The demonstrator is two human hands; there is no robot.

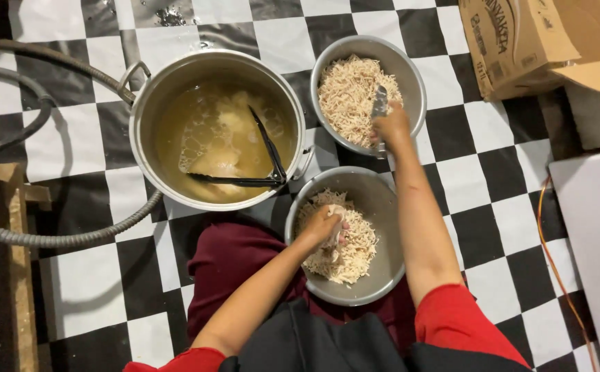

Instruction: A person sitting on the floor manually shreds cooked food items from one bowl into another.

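1. Near bowl (382,275): round metal, on the person's lap over dark red cloth, holds pale shredded meat (344,251) heaped toward its left side
2. Left hand (322,226): fingers curled shut, pinching a clump of the shreds, resting on the heap
3. Right hand (391,127): closed round a metal utensil (380,103), long axis running away from the person, tip over the far heap
4. Far bowl (410,76): metal, on the checkered floor (493,179), also full of shreds
5. Left of the bowls: big pot (149,103) of yellow broth, black tongs (262,169) lying in it
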